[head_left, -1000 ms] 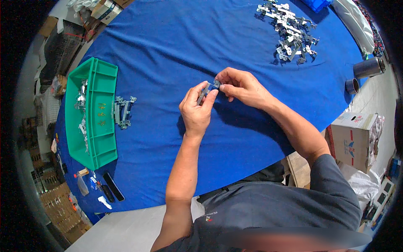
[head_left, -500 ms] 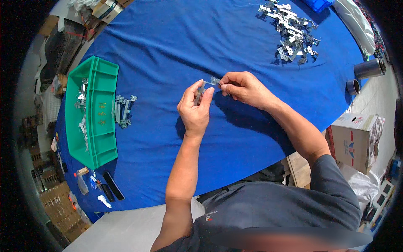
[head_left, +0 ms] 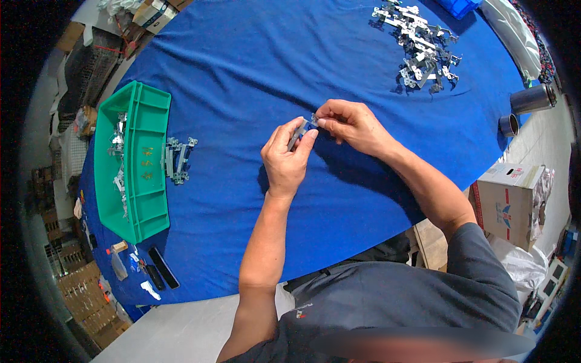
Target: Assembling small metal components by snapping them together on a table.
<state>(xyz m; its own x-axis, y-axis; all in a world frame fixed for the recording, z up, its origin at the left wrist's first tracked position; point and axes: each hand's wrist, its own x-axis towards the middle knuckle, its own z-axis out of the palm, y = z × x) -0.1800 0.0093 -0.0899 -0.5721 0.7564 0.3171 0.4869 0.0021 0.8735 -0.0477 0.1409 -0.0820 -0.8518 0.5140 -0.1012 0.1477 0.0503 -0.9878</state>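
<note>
Over the blue cloth, my left hand point(head_left: 285, 162) grips a slim silvery metal bracket point(head_left: 296, 139) between thumb and fingers. My right hand point(head_left: 358, 128) is closed in a pinch at the bracket's far right end, thumb against forefinger. Whether a small separate part is in that pinch, I cannot make out. Left of my hands, several similar metal brackets point(head_left: 178, 160) lie beside a green plastic bin point(head_left: 150, 189). More metal pieces point(head_left: 119, 136) are inside the bin. A large heap of metal brackets point(head_left: 420, 51) lies at the far right of the cloth.
A phone point(head_left: 164, 267) and small tools lie near the cloth's left front edge. At the right edge are a dark metal cylinder point(head_left: 532, 97) and a smaller cup-like ring point(head_left: 509, 125). A cardboard box point(head_left: 505, 206) stands to the right. A blue container point(head_left: 458, 6) sits at the far right.
My left hand has shifted slightly right, closer to the right hand, and the bracket has turned in its fingers. The right hand has barely moved.
</note>
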